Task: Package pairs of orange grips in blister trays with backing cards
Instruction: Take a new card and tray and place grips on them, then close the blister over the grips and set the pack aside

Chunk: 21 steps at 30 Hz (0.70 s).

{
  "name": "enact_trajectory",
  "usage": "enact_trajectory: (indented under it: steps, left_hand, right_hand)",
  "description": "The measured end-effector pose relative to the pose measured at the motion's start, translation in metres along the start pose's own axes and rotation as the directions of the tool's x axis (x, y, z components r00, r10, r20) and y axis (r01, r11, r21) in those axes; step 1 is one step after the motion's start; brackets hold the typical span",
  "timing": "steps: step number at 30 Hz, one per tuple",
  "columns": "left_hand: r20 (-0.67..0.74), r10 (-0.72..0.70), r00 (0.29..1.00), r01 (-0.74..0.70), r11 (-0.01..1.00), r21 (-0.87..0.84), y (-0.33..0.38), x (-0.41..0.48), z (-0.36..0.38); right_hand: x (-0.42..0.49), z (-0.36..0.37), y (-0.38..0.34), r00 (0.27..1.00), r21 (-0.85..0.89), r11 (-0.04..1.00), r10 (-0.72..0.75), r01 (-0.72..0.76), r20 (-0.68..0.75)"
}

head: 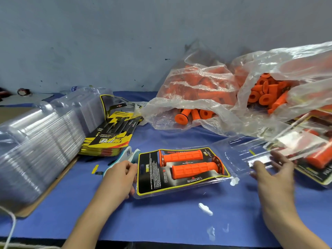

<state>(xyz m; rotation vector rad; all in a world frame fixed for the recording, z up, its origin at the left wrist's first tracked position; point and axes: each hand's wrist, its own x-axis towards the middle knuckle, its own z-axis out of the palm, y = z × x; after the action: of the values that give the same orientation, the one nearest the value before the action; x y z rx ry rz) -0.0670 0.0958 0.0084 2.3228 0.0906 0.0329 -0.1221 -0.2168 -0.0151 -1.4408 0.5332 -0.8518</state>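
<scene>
Orange ribbed rubber grips [190,163], two of them, lie side by side in a clear plastic blister tray with a black-and-yellow printed backing card [152,175] beneath them; the pack sits flat on the blue cloth-covered table [161,221], probably because that keeps both grips seated in their moulded hollows while it is closed; its transparent hinged lid half [242,155] lies open just to the right of the pack, so the package is not yet shut. At the pack's left edge the left hand [118,178] curls its fingers around the card end, thumb on top, seemingly to steady it; to the right of the pack the right hand [273,175] rests on the open lid with fingers spread and fairly straight, placed, I judge, to fold that half over the grips. Left of the pack, a stack of yellow-and-black backing cards [109,139] sits near, and beyond it a long nested stack of clear empty blister trays [39,141], both within reach for the next pair; behind the pack, crumpled clear plastic bags of loose orange grips [206,97] gape toward the worker; to the far right of the pack finished packages [309,151] lie piled.
</scene>
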Motion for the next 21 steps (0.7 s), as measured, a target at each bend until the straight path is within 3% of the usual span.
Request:
enact_trajectory:
  steps: [6,10,13,15,17,19,21]
  left_hand:
    - [-0.022,0.026,0.999,-0.026,0.999,0.027,-0.001,0.006,0.008]
    - [0.003,0.026,1.000,-0.026,0.999,-0.032,0.001,0.007,0.016]
    - [0.009,0.027,1.000,-0.026,0.996,-0.082,0.004,0.009,0.020]
    - [0.022,0.015,1.000,-0.012,0.994,-0.109,0.006,0.011,0.020]
    - [0.036,-0.004,0.999,0.009,0.990,-0.141,0.007,0.012,0.020]
    - [0.060,-0.024,0.998,0.033,0.985,-0.168,0.007,0.012,0.019]
    - [0.096,-0.056,0.994,0.074,0.978,-0.196,0.006,0.013,0.017]
  right_hand:
    - [-0.011,0.009,-0.019,0.956,-0.048,0.958,-0.277,0.283,0.092]
    - [-0.024,0.014,-0.022,0.875,-0.121,0.881,-0.423,0.458,0.235]
    - [-0.030,0.012,-0.016,0.716,-0.229,0.702,-0.544,0.674,0.439]
    - [-0.030,0.011,-0.012,0.524,-0.258,0.474,-0.602,0.842,0.602]
    - [-0.028,0.008,-0.009,0.329,-0.257,0.206,-0.570,0.944,0.753]
    - [-0.025,0.005,-0.006,0.258,-0.234,0.112,-0.498,0.966,0.828]
    - [-0.020,0.002,-0.004,0.253,-0.211,0.139,-0.494,0.967,0.832]
